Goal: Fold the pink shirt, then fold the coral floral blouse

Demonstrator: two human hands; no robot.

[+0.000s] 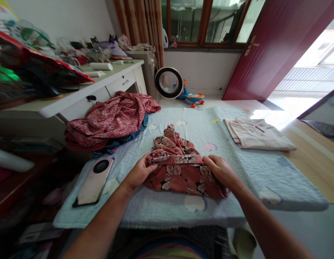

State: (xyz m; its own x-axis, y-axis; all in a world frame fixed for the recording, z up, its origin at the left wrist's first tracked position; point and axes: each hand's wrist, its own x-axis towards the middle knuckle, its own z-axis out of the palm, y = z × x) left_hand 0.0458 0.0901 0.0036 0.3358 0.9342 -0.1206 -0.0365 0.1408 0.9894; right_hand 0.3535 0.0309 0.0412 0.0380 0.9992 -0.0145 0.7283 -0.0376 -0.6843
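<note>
A red and pink leaf-patterned garment [180,169] lies partly folded in the middle of a light blue quilted mat [237,144]. My left hand [138,172] grips its left edge with the fingers curled under the fold. On the right edge, my right hand [221,171] pinches the cloth. The far part of the garment is bunched up into a heap.
A pile of red patterned clothes [110,118] over something blue sits at the mat's far left. A folded beige garment [257,133] lies at the far right. A phone [94,180] rests on the mat's left. A cluttered white desk [75,93] stands left; a fan [169,82] and toy are on the floor behind.
</note>
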